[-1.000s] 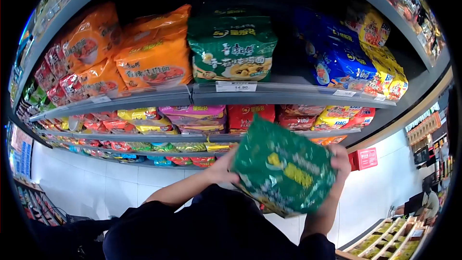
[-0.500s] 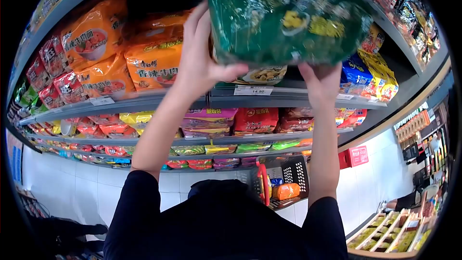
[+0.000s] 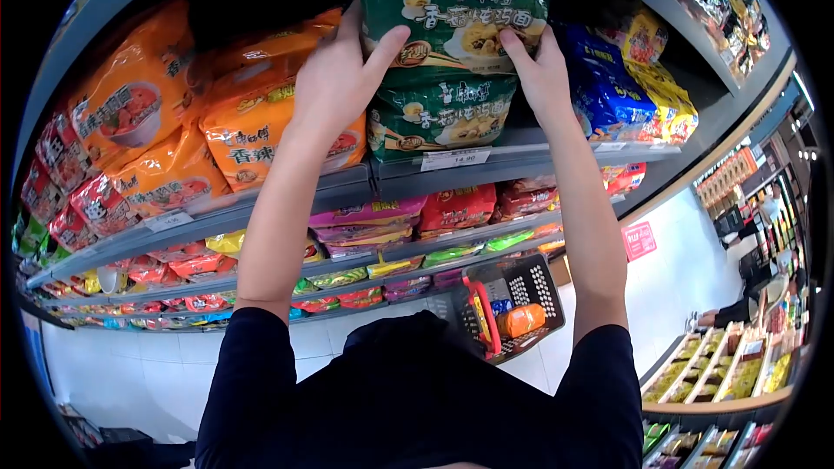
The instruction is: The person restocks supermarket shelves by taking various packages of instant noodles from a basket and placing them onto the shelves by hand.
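Green noodle pack (image 3: 473, 4) sits between the person's two hands at the upper shelf (image 3: 326, 187), its printed front with a picture of a bowl of noodles turned toward the wearer. The left hand (image 3: 334, 85) grips it at the left end, thumb pressed on the lower front and fingers along the side; the right hand (image 3: 542, 76) grips the right end, thumb on the front near the bottom corner. Directly below is a second green pack (image 3: 443, 117) of the same design, standing on the shelf behind a price tag (image 3: 454, 159) that reads 14.90. The held pack's lower edge meets the top of this one in view, though whether it bears on it cannot be told. Orange packs (image 3: 129, 115) stand to the left, the nearest close beside the left forearm. To the right are a blue pack (image 3: 604, 91) and yellow packs (image 3: 667, 97). Lower shelves carry more bright packs. Beneath the right forearm, a dark basket (image 3: 532, 280) with a red handle (image 3: 482, 317) holds an orange package (image 3: 523, 320) and something blue.
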The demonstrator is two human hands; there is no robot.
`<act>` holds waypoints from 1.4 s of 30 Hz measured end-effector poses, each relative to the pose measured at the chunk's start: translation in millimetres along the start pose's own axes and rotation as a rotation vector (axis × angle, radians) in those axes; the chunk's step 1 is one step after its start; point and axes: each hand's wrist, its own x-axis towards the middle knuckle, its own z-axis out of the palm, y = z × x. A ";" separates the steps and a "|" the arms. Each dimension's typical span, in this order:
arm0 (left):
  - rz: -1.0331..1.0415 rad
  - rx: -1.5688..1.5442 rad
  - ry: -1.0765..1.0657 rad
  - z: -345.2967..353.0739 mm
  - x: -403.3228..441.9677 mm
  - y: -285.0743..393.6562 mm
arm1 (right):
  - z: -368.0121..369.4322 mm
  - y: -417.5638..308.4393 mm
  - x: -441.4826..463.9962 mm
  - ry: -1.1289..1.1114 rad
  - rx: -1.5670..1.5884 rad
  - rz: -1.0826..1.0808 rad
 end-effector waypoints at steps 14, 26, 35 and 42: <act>0.748 -0.544 0.121 77.7 -128.1 7.3 | -62.2 115.7 -340.8 0.446 0.013 0.734; 0.658 -0.314 -1.487 385.1 -398.2 100.0 | -165.3 333.2 -772.1 -0.078 -0.493 1.690; 0.694 -0.168 -1.530 402.4 -411.2 95.9 | -181.2 512.3 -871.0 0.346 -0.720 2.170; 0.689 -0.180 -1.508 413.1 -407.2 102.4 | -202.5 550.0 -874.4 0.119 -0.485 2.148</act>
